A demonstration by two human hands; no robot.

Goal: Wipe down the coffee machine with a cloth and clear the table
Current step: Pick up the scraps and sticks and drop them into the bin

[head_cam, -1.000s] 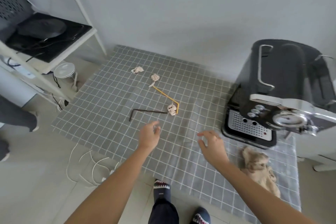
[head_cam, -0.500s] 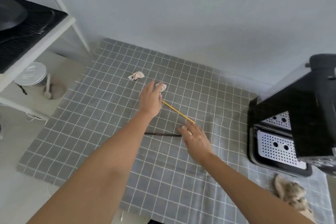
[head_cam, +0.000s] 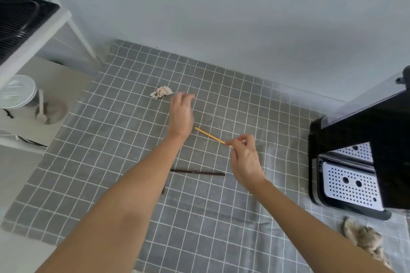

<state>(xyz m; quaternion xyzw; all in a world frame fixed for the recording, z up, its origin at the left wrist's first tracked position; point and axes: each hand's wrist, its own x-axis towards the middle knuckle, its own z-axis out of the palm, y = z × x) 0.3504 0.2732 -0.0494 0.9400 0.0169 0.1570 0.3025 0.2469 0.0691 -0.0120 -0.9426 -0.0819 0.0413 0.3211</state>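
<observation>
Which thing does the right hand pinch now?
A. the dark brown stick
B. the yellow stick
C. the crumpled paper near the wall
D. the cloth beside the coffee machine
B: the right hand pinches the near end of the yellow stick, while the dark brown stick lies untouched on the tablecloth.

A plain pale grey-blue wall rises behind a bench covered by a grey cloth with a white grid. Left of the bench stands a white metal shelf frame, above a pale floor in soft, even light.
</observation>
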